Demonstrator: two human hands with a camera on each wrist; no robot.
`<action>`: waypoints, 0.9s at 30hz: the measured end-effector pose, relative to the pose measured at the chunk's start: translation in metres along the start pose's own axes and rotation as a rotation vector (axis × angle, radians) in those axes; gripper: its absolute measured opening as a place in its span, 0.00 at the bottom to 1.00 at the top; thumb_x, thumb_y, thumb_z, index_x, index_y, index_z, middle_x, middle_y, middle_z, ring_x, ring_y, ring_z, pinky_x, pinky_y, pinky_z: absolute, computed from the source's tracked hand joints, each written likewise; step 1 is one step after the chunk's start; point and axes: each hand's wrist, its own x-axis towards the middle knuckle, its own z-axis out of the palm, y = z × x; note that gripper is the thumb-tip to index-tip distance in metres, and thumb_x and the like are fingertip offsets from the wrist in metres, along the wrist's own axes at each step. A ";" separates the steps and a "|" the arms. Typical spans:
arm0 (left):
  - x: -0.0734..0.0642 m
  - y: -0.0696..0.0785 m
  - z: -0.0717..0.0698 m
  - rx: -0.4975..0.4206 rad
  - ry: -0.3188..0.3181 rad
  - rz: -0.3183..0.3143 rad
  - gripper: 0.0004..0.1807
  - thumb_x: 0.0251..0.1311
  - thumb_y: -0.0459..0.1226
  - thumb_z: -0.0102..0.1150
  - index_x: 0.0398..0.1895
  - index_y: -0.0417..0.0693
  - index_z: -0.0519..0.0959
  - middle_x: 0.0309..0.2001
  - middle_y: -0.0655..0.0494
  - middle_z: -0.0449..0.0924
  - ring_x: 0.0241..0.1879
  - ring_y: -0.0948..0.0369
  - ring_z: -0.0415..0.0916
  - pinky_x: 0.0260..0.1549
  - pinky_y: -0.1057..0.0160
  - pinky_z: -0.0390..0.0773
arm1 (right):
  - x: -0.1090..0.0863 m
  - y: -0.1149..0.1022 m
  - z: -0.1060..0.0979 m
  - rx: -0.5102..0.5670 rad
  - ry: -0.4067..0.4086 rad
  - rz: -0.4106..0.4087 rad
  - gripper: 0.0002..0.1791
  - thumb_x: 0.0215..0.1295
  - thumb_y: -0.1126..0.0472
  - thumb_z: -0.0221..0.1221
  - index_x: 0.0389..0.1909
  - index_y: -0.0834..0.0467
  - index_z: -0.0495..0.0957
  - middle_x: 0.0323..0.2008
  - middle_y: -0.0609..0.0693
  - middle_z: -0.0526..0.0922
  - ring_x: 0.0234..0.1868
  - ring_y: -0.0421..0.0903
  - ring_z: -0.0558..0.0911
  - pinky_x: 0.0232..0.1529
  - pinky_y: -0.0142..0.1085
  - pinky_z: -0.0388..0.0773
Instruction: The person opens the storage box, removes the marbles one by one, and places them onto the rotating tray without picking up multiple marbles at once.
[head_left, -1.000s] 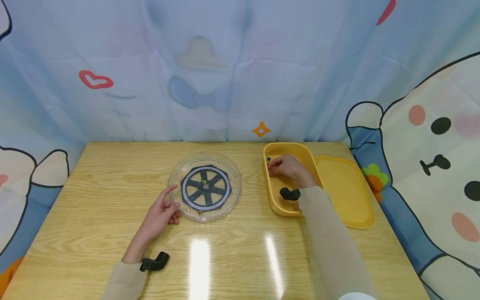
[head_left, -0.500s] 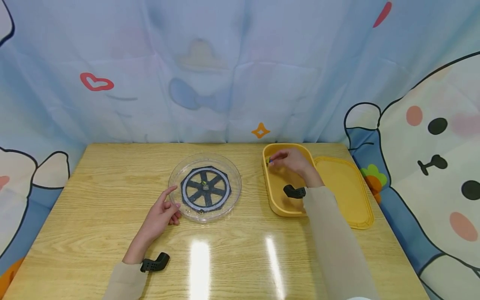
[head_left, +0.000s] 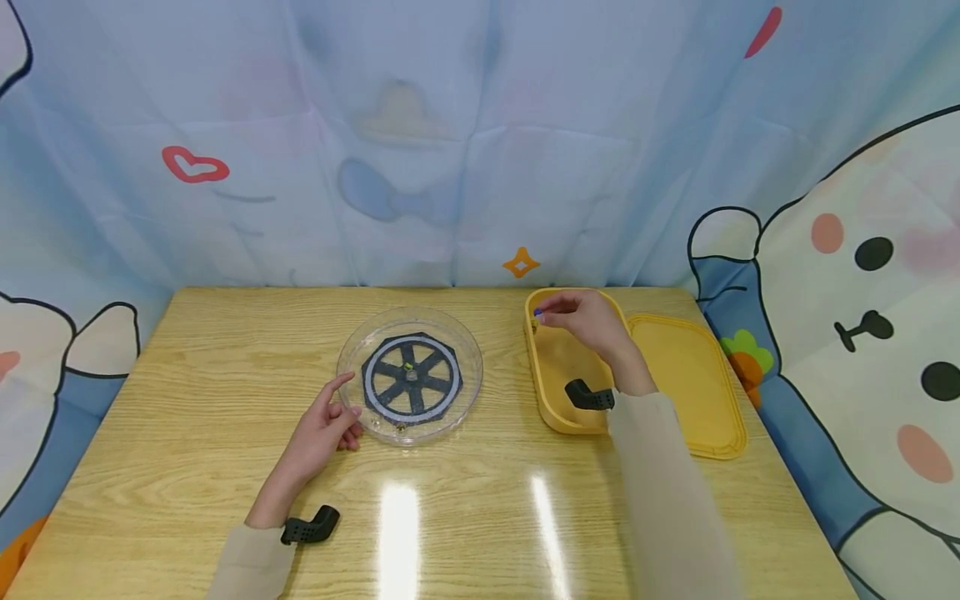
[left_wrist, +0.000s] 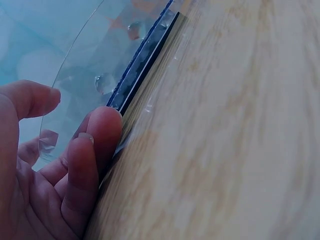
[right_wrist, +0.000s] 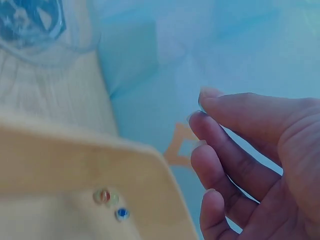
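A clear round dish (head_left: 471, 402) with a dark spoked wheel shape (head_left: 412, 377) stands on the table. Small glass marbles (head_left: 401, 427) lie along its near side, and a greenish one (head_left: 408, 366) is near the hub. At the dish's left edge my left hand (head_left: 318, 433) touches the rim with loosely bent fingers; its wrist view shows two clear marbles (left_wrist: 104, 83) inside. Over the far left corner of a yellow bin (head_left: 555, 417) is my right hand (head_left: 588, 321), thumb and index tips close together. A blue marble (head_left: 538, 312) shows at these tips; I cannot tell whether they pinch it.
In the right wrist view a reddish marble (right_wrist: 102, 195) and a blue marble (right_wrist: 121, 214) lie in the bin's corner. A yellow lid (head_left: 690, 387) lies right of the bin. A patterned curtain (head_left: 480, 167) hangs behind the wooden table (head_left: 225, 358).
My right hand has risen and shifted away from me within the bin, and the blue marble now shows farther up, at its fingertips. The left hand stays at the dish's edge.
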 end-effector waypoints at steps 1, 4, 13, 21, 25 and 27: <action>0.000 0.000 0.000 0.003 0.002 0.000 0.31 0.74 0.36 0.52 0.77 0.53 0.56 0.30 0.42 0.80 0.24 0.53 0.79 0.27 0.61 0.81 | -0.002 -0.003 0.003 0.002 0.004 -0.016 0.13 0.65 0.56 0.67 0.47 0.59 0.84 0.44 0.53 0.85 0.47 0.51 0.82 0.54 0.50 0.76; 0.000 0.000 0.000 0.004 0.005 -0.006 0.31 0.74 0.36 0.52 0.77 0.54 0.56 0.30 0.42 0.80 0.25 0.53 0.79 0.27 0.61 0.81 | -0.009 -0.013 0.014 -0.028 0.015 -0.070 0.11 0.65 0.58 0.67 0.45 0.58 0.85 0.42 0.52 0.86 0.45 0.50 0.82 0.48 0.47 0.78; -0.001 0.002 0.000 -0.007 0.002 -0.007 0.32 0.74 0.36 0.52 0.77 0.54 0.56 0.31 0.42 0.80 0.25 0.52 0.79 0.27 0.61 0.81 | -0.022 -0.033 0.065 -0.104 0.038 -0.185 0.07 0.64 0.61 0.67 0.41 0.57 0.86 0.36 0.47 0.86 0.37 0.46 0.81 0.39 0.41 0.78; -0.001 0.003 0.000 0.006 0.010 -0.017 0.31 0.74 0.36 0.52 0.76 0.54 0.57 0.30 0.42 0.80 0.25 0.52 0.79 0.28 0.61 0.81 | -0.031 -0.042 0.115 -0.039 0.016 -0.245 0.07 0.64 0.62 0.68 0.41 0.58 0.87 0.34 0.46 0.85 0.35 0.43 0.80 0.35 0.38 0.78; 0.000 0.002 0.000 0.006 0.009 -0.018 0.31 0.74 0.36 0.52 0.76 0.55 0.57 0.30 0.42 0.80 0.25 0.52 0.80 0.28 0.61 0.80 | -0.034 -0.043 0.134 0.022 -0.022 -0.237 0.08 0.63 0.61 0.68 0.42 0.57 0.87 0.34 0.45 0.86 0.32 0.44 0.81 0.32 0.36 0.77; 0.000 0.001 0.000 0.003 0.008 -0.018 0.31 0.74 0.36 0.52 0.76 0.55 0.57 0.30 0.42 0.80 0.25 0.52 0.80 0.28 0.61 0.80 | -0.035 -0.044 0.141 0.051 -0.042 -0.233 0.08 0.64 0.60 0.68 0.42 0.57 0.87 0.35 0.45 0.86 0.33 0.45 0.81 0.31 0.36 0.77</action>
